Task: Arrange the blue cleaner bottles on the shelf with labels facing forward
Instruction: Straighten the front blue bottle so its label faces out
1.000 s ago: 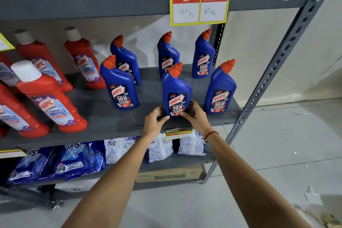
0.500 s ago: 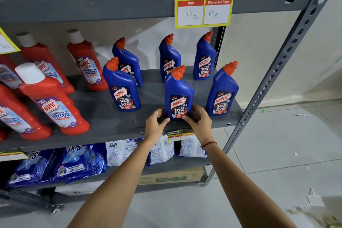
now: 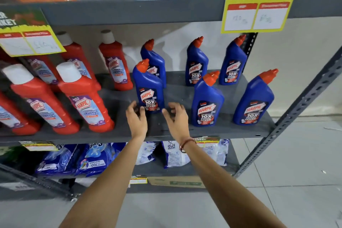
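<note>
Several blue Harpic cleaner bottles with red caps stand in two rows on the grey shelf, labels toward me. The front row holds a left bottle, a middle bottle and a right bottle. Behind them stand three more. My left hand hovers at the lower left of the front left bottle, fingers spread. My right hand is at its lower right, fingers curled apart. Neither hand grips the bottle.
Red bathroom cleaner bottles crowd the left half of the shelf. Yellow price signs hang from the shelf above. Detergent packets lie on the shelf below. A slanted metal post bounds the right side.
Both hands let go of the middle front bottle and moved left to the front left bottle. The view shifted left and closer.
</note>
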